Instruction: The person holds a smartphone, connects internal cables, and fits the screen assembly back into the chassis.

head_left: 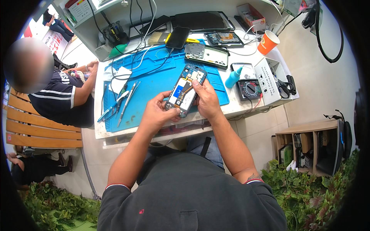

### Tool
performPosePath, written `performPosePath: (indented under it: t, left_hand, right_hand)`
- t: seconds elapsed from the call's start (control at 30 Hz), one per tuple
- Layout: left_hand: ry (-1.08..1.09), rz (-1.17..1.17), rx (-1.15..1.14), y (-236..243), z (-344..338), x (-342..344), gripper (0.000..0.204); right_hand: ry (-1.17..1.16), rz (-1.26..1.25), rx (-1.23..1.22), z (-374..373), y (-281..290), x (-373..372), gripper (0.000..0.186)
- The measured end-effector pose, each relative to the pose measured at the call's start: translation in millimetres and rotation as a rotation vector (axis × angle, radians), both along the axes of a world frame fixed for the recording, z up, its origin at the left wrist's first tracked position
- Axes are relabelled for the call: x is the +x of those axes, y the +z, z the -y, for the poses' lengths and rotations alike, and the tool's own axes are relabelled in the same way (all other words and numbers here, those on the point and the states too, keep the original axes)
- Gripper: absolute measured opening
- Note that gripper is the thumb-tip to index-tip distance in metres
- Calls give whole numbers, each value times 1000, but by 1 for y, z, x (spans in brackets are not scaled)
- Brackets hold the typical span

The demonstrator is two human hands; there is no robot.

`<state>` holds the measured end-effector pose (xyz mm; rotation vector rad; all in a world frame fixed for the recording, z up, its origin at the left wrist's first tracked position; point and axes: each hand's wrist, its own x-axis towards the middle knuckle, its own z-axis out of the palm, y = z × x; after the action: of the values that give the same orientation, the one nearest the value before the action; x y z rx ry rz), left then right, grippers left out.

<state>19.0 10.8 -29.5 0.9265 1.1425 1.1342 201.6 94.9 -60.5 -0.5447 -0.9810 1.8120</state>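
Between my two hands I hold an opened smartphone (184, 92), tilted, its inner boards and a battery with a blue patch facing up. My left hand (159, 111) grips its lower left edge, thumb on the bottom end. On the right side, my right hand (207, 99) holds it with the thumb pressed on the upper part; the fingers behind are hidden. Below the phone lies a blue work mat (148, 82). Left on the mat are tweezers (127, 103) and other slim tools. A phone frame (210, 56) lies just beyond the phone.
A blue squeeze bottle (233, 78), a multimeter (248, 89) and a white box with scissors (271, 84) stand at right. An orange paper cup (268, 42) stands farther back. Loose cables (133, 50) cross the mat. Another person (63, 86) sits at the table's left end.
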Motion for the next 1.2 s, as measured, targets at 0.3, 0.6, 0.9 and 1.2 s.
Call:
performPosePath:
  t: [0.3,0.6,0.9,1.2]
  left_hand:
    - [45,59,26,-2,2,-5,70]
    - [13,51,66,7,5,-7,72]
    - [22,23,153,9,9,-3,69]
    - [-4,-6,152,12,11,-3,67]
  right_hand:
    - [173,259,9,29,30,7,57]
    - [164,198,-88,37,31,4,74]
    - [188,170,-210,35,35,5,77]
    - [175,197,-169,36,37,3,79]
